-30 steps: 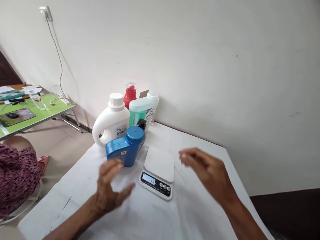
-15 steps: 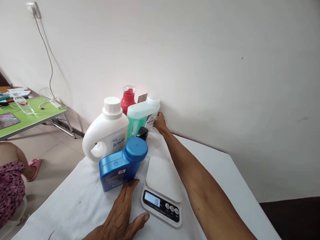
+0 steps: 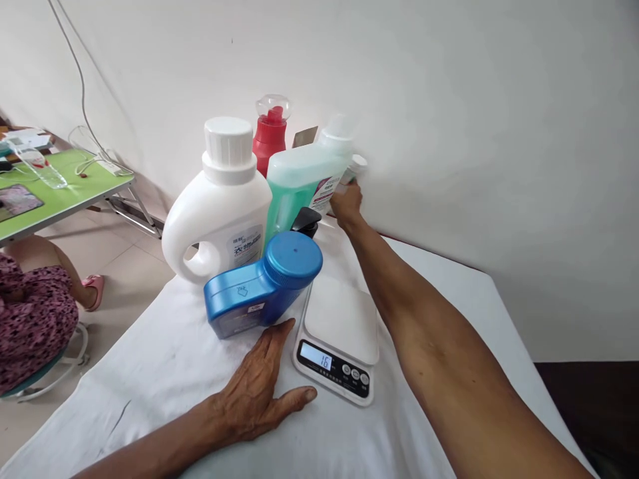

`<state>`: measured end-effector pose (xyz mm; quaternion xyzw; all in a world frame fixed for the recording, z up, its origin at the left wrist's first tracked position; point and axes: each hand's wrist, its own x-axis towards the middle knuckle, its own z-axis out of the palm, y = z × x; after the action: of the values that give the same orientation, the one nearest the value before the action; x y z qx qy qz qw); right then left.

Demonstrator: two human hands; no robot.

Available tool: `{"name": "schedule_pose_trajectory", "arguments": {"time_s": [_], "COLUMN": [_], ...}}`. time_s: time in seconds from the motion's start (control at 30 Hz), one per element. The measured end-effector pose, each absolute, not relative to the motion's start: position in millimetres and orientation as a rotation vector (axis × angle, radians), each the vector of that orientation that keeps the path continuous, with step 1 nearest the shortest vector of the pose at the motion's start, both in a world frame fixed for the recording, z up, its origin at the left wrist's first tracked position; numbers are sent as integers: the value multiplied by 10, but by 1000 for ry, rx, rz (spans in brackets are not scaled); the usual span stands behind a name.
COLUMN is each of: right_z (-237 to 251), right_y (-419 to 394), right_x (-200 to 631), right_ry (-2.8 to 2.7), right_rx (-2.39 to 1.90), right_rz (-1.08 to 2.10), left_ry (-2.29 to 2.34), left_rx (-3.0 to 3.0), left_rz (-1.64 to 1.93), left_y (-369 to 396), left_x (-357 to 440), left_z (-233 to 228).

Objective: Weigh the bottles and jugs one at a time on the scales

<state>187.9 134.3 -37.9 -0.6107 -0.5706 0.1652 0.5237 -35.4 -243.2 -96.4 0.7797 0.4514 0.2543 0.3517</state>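
Note:
My left hand (image 3: 259, 392) lies flat and open on the white cloth (image 3: 164, 372), fingertips next to the blue bottle (image 3: 262, 285) and the white kitchen scale (image 3: 340, 336). My right hand (image 3: 346, 203) reaches far back behind the green bottle (image 3: 299, 183) and is closed on a small white-capped bottle (image 3: 355, 166), which is blurred. In front of the green bottle stands a small black-capped item (image 3: 305, 220), mostly hidden. A large white jug (image 3: 219, 209) and a red bottle (image 3: 269, 133) stand at the back left. The scale's display shows a reading.
The wall runs close behind the bottles. At the left a green folding table (image 3: 54, 199) carries a clear plastic bottle (image 3: 34, 166), papers and cables. A seated person in a patterned garment (image 3: 30, 326) is at the left edge. The table's right edge drops to a dark floor.
The view has moved closer to the bottles. My right hand went from the base of the green bottle to behind it and grasped a small white-capped bottle. My left hand stays flat on the cloth.

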Motion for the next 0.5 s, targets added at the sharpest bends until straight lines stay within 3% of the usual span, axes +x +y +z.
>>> {"name": "schedule_pose_trajectory", "arguments": {"time_s": [0.17,0.5], "right_z": [-125,647], "right_y": [701,-1098], "right_x": [2218,2534], "right_ry": [-1061,-1355], "right_rx": [-1544,-1466], "right_rz": [376,451], "left_ry": [1139,1175], "left_rx": [2035,2100], "left_rz": [697,771], "left_y": [-2405,-2398], "left_x": [-335,-322], "left_z": [-931,-933]}}
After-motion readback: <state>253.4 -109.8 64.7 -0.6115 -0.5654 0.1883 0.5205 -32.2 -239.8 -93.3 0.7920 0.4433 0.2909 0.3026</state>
